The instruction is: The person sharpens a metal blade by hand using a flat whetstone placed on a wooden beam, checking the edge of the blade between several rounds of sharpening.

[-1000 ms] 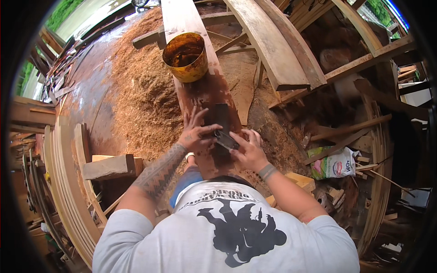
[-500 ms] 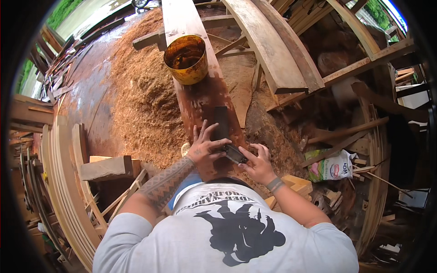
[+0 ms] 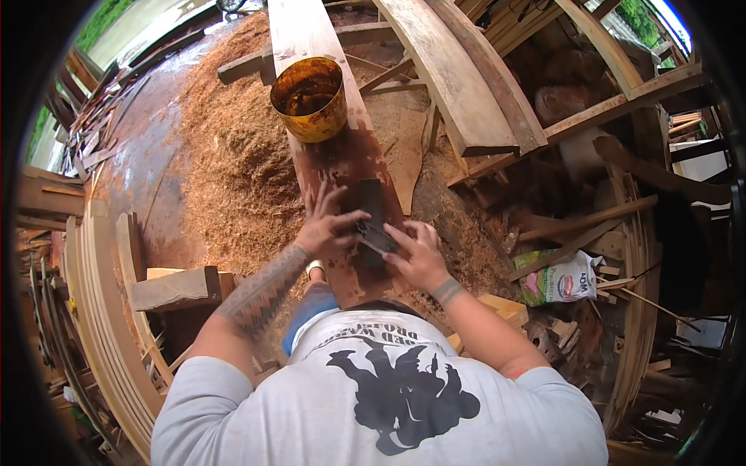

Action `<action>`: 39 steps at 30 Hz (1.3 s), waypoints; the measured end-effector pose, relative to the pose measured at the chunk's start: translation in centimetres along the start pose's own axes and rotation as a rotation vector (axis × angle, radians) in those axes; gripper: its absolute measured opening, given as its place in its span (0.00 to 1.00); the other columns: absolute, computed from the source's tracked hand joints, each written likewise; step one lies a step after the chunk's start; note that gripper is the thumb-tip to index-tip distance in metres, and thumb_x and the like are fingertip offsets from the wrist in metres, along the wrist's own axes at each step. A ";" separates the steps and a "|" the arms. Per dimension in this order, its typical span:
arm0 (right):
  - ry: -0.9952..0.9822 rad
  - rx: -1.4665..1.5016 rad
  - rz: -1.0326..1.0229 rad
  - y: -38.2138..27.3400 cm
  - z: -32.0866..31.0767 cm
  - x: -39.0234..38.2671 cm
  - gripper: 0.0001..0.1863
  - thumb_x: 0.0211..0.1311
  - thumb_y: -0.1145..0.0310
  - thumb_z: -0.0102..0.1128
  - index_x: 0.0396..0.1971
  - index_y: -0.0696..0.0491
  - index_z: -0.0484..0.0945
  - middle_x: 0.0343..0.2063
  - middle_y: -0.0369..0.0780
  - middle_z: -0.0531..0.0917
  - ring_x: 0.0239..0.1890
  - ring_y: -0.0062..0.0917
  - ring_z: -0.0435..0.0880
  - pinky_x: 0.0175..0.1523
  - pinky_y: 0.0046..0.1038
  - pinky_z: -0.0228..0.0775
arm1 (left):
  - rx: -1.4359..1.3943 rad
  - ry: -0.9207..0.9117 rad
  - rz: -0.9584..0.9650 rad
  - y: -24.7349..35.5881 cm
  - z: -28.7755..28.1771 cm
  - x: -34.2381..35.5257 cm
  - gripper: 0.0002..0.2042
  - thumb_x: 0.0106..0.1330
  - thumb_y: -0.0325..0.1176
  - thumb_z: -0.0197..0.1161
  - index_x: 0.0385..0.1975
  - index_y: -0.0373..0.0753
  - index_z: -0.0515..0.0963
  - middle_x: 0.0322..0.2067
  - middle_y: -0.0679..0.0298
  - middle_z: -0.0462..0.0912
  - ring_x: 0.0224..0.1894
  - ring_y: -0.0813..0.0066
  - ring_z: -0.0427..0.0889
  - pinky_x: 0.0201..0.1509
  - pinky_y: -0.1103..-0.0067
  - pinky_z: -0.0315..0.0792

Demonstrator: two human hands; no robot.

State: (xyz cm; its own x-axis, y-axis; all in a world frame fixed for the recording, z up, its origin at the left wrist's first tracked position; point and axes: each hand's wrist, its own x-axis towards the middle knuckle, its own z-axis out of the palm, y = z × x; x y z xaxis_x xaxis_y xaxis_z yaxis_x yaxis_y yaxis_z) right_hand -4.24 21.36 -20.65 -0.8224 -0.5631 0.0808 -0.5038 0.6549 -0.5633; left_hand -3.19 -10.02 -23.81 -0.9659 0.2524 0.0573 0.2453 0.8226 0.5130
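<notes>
Both hands work over a dark rectangular block point(image 3: 371, 194), which looks like a sharpening stone, lying on a wet, stained plank point(image 3: 334, 163) that runs away from the body. My left hand point(image 3: 326, 225) has its upper fingers spread while its lower fingertips press on a small dark flat piece point(image 3: 377, 238), possibly metal, over the block. My right hand point(image 3: 416, 252) grips that piece from the other side with thumb and fingers. Beyond them, a yellow, stained bucket point(image 3: 307, 101) with dark contents stands on the plank.
Sawdust point(image 3: 233, 179) heaps left of the plank. Curved boards point(image 3: 466, 101) rest on trestles at upper right. A printed sack point(image 3: 556, 276) lies among scrap wood at right. Stacked strips point(image 3: 101, 311) and a short beam point(image 3: 175, 289) stand at left.
Both hands moved back toward the body by half a second ago and are now farther forward again along the block, with the small piece. The view has shifted slightly.
</notes>
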 end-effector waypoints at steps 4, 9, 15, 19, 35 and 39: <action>-0.009 0.001 0.022 0.7 -1.4 -5.8 0.36 0.68 0.46 0.78 0.77 0.28 0.80 0.65 0.44 0.76 0.71 0.48 0.68 0.80 0.49 0.57 | -0.096 -0.069 0.009 4.6 2.7 -2.1 0.27 0.63 0.58 0.82 0.65 0.79 0.86 0.86 0.54 0.55 0.90 0.30 0.33 0.87 0.31 0.27; -0.034 -0.015 0.042 -0.4 -0.3 -0.8 0.35 0.70 0.44 0.76 0.77 0.27 0.80 0.62 0.42 0.78 0.68 0.44 0.70 0.75 0.48 0.60 | 0.032 0.005 0.009 0.7 -0.2 -0.2 0.26 0.66 0.60 0.79 0.65 0.82 0.86 0.87 0.59 0.55 0.90 0.32 0.33 0.86 0.27 0.25; -0.011 -0.037 0.032 -1.6 1.2 4.9 0.34 0.71 0.43 0.74 0.76 0.25 0.80 0.57 0.41 0.78 0.62 0.42 0.72 0.73 0.47 0.60 | 0.109 -0.078 -0.114 -2.0 -4.3 2.4 0.28 0.66 0.60 0.78 0.68 0.81 0.84 0.87 0.61 0.55 0.90 0.31 0.32 0.85 0.27 0.25; -0.017 -0.090 0.055 -2.7 0.5 5.0 0.32 0.72 0.47 0.74 0.74 0.34 0.83 0.52 0.40 0.81 0.59 0.42 0.76 0.69 0.47 0.65 | 0.033 -0.089 -0.125 -2.2 -4.2 2.3 0.27 0.67 0.60 0.78 0.67 0.78 0.85 0.85 0.61 0.58 0.90 0.31 0.33 0.86 0.28 0.25; -0.487 1.707 0.610 -3.0 -3.8 -0.1 0.23 0.90 0.59 0.46 0.66 0.58 0.81 0.34 0.40 0.87 0.30 0.22 0.79 0.34 0.24 0.70 | -0.930 -0.660 -0.643 6.1 -10.7 4.0 0.45 0.87 0.72 0.40 0.64 0.28 0.83 0.50 0.51 0.93 0.44 0.62 0.95 0.55 0.67 0.88; -0.514 1.994 0.497 -3.8 -4.3 -0.7 0.25 0.90 0.52 0.43 0.69 0.53 0.77 0.36 0.45 0.88 0.35 0.28 0.84 0.40 0.33 0.74 | -1.089 -0.530 -0.623 6.6 -10.0 2.0 0.42 0.88 0.69 0.41 0.69 0.30 0.79 0.49 0.53 0.94 0.47 0.64 0.94 0.56 0.69 0.87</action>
State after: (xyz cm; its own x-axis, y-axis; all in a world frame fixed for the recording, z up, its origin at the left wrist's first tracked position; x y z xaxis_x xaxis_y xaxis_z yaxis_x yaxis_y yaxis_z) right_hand -2.93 21.41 -15.04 -0.4625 -0.8354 -0.2969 0.8571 -0.3355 -0.3910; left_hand -4.36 -9.20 -11.76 -0.6837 0.3570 -0.6365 -0.6430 0.1178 0.7567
